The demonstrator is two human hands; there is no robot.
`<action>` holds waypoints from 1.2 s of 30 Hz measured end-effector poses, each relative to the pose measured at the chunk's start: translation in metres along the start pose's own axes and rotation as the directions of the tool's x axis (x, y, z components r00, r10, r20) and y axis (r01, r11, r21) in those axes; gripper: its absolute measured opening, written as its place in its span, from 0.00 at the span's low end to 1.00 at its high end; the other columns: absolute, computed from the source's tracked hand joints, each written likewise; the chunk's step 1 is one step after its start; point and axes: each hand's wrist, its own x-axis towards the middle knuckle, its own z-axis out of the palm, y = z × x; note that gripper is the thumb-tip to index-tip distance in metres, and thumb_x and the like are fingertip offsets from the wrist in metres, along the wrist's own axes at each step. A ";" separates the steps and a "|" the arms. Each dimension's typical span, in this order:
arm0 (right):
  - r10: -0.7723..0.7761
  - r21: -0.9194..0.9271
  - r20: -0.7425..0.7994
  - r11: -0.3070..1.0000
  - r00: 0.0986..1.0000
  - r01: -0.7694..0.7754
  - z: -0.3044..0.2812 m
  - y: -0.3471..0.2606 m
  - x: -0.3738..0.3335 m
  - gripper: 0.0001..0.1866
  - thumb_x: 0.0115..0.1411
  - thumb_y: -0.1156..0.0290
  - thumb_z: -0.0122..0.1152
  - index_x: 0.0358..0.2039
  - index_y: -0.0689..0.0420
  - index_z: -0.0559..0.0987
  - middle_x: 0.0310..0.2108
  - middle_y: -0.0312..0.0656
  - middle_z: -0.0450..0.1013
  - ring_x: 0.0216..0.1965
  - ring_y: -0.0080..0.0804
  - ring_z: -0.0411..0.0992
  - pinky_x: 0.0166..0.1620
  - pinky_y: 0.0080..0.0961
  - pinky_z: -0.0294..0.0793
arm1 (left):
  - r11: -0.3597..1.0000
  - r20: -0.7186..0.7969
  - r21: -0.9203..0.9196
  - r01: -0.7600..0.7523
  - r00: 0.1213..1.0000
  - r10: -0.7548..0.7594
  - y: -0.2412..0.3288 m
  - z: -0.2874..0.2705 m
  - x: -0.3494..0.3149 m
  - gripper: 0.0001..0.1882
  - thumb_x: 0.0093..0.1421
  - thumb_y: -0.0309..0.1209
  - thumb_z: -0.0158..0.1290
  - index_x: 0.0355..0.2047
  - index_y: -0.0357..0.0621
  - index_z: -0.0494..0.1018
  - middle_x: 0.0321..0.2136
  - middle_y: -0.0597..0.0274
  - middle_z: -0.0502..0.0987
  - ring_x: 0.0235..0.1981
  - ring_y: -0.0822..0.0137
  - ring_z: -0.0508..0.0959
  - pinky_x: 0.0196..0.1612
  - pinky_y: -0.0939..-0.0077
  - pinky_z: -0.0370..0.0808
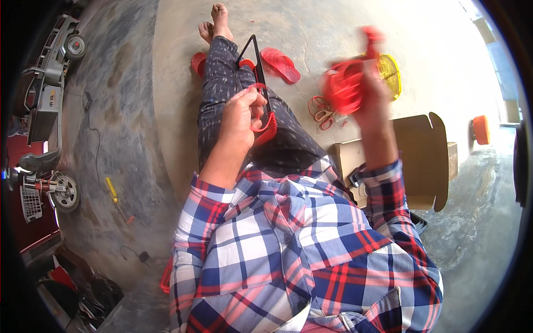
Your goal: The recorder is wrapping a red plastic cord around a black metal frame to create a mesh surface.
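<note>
Across my lap lies a black metal frame [259, 69] with red strip wound along its near part. My left hand [240, 115] is closed above the frame, pinching a red strip [270, 123] that loops out beneath the fingers. Raised to the right and smeared by motion, my right hand [373, 91] grips a bundle of red strip [343, 86]. On the floor below that bundle are a pair of scissors [322, 115] and some thin red loops. Partly hidden behind my right hand is a round yellow thing [390, 76].
An open cardboard box [420, 161] stands by my right forearm. Red slippers [281, 65] lie beside my outstretched legs. To the left are a yellow-handled screwdriver [112, 190], a black cable [99, 133] and a grey wheeled vehicle [47, 105]. An orange object [481, 130] sits far right.
</note>
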 end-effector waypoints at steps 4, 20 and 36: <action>-0.187 0.603 0.150 0.795 0.971 0.060 -0.035 -0.080 -0.013 0.14 0.69 0.60 0.42 0.34 0.57 0.68 0.24 0.32 0.59 0.25 0.25 0.56 0.43 0.32 0.63 | 0.972 -0.094 0.213 0.101 0.992 -0.083 -0.019 -0.006 0.011 0.09 0.62 0.40 0.48 0.30 0.50 0.70 0.24 0.71 0.73 0.21 0.78 0.70 0.15 0.87 0.56; -0.438 -0.278 -0.318 0.891 0.841 0.359 -0.107 -0.145 -0.120 0.18 0.69 0.61 0.43 0.50 0.63 0.67 0.18 0.31 0.56 0.16 0.19 0.53 0.20 0.17 0.52 | 0.951 -0.076 0.186 0.247 0.969 -0.236 -0.030 -0.014 0.021 0.14 0.54 0.36 0.40 0.33 0.44 0.73 0.20 0.52 0.78 0.18 0.64 0.76 0.20 0.73 0.68; 0.516 0.328 0.235 0.756 0.823 -0.567 0.015 0.084 -0.078 0.27 0.63 0.52 0.52 0.54 0.60 0.68 0.44 0.40 0.73 0.42 0.29 0.73 0.50 0.27 0.72 | 0.050 0.676 0.609 -0.791 0.551 0.489 -0.017 0.028 -0.060 0.12 0.61 0.34 0.55 0.39 0.38 0.75 0.36 0.64 0.77 0.38 0.72 0.76 0.45 0.78 0.71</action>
